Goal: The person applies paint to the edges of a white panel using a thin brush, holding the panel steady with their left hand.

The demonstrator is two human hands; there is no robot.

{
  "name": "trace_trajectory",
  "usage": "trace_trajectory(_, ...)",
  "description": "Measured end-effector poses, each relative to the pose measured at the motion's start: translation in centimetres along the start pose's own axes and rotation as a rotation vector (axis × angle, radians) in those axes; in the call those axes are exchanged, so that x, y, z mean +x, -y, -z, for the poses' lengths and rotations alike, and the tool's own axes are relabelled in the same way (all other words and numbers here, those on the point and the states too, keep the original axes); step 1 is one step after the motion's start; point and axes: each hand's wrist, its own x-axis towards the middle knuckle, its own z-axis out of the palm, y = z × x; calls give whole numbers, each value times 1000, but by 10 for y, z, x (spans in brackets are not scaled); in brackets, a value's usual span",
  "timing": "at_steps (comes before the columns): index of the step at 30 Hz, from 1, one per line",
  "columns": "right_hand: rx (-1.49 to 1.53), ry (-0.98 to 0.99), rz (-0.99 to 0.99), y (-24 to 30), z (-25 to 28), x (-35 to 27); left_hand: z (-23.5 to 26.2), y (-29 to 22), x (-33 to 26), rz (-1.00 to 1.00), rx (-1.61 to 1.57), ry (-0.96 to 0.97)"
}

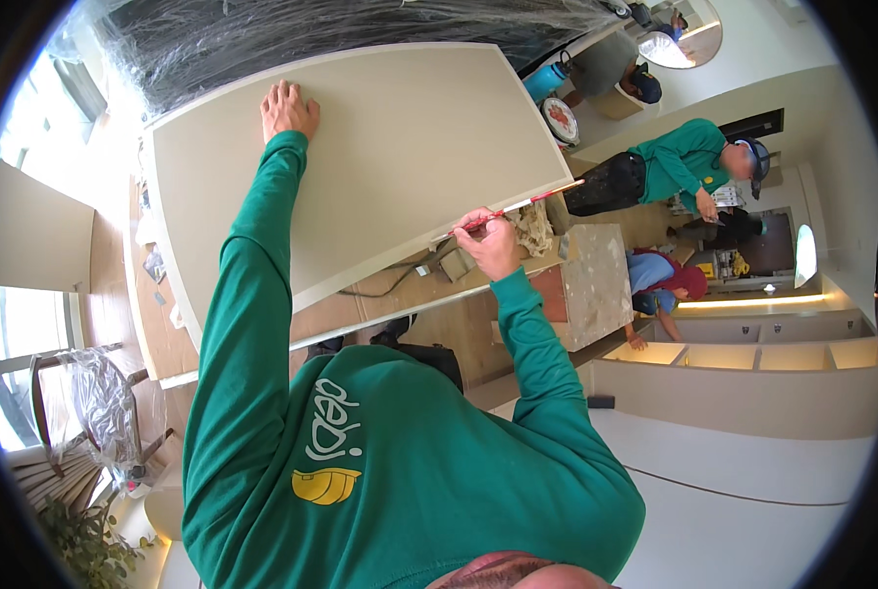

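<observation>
A large beige panel [390, 147] with a paler edge lies flat in front of me. My left hand [288, 110] rests palm down near its far left part, fingers lightly spread. At the panel's near right edge, my right hand [486, 241] is closed around a thin paintbrush [514, 207] with a red and white handle. The dark tip points left, close to the panel's rim; whether it touches cannot be made out. Crumpled cream cloth [534, 231] lies just right of my right hand.
Clear plastic sheeting [262, 44] covers a dark surface beyond the panel. A blue bottle [547, 79] and a round tub [559, 120] stand far right. A paint-spotted box [598, 280] is at right. One co-worker [689, 162] stands there; another [663, 280] bends over lit shelves.
</observation>
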Motion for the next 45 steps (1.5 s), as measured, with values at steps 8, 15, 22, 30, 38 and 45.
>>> trace_trajectory(8,-43,-104,-19,-31,35,13,5,-2,0,13,5,6)
trace_trajectory(15,-279,-219,57,-32,67,31,9,-4,2,6,11,24)
trace_trajectory(22,-208,-130,51,-24,39,15,4,-1,2,6,-3,14)
trace_trajectory(30,49,-19,66,-12,-18,-5,10,-5,3,18,37,88)
trace_trajectory(38,84,72,36,10,-51,-14,13,-5,3,24,36,87)
trace_trajectory(45,71,144,69,30,-68,-25,12,-7,4,28,47,110)
